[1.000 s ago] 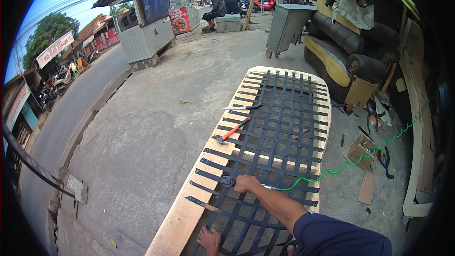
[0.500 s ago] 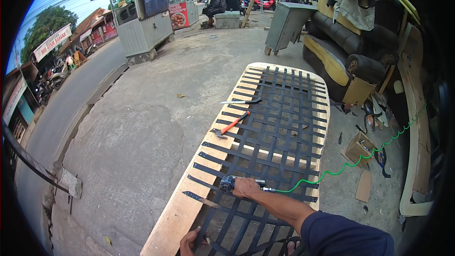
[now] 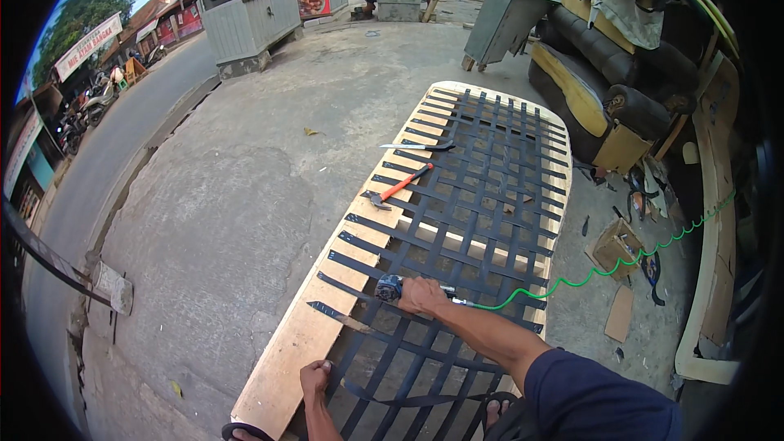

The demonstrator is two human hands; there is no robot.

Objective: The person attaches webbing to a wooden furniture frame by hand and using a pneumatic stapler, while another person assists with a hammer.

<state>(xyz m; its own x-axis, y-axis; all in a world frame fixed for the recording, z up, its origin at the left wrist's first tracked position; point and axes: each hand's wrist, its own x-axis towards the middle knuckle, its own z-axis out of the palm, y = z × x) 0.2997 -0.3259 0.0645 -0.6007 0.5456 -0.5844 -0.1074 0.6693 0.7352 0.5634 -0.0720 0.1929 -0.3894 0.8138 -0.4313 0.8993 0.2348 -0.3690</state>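
Note:
My right hand is closed around a dark blue air staple gun, held low over the woven straps near the frame's left rail. A green coiled hose runs from the gun toward the right. Beside the rail's inner edge, my left hand has its fingers curled on the end of a loose black webbing strap, which sags across the near part. The long wooden frame carries a lattice of black straps. One strap end with a pointed tip lies on the rail.
A claw hammer with an orange handle and a pry bar lie on the frame. At right stand a wooden box, a torn sofa and a pale frame. My sandalled foot shows through the near straps.
My left hand has moved up and slightly left beside the rail, and the loose strap now stretches across. The staple gun has shifted slightly up and left in view, still in my right hand.

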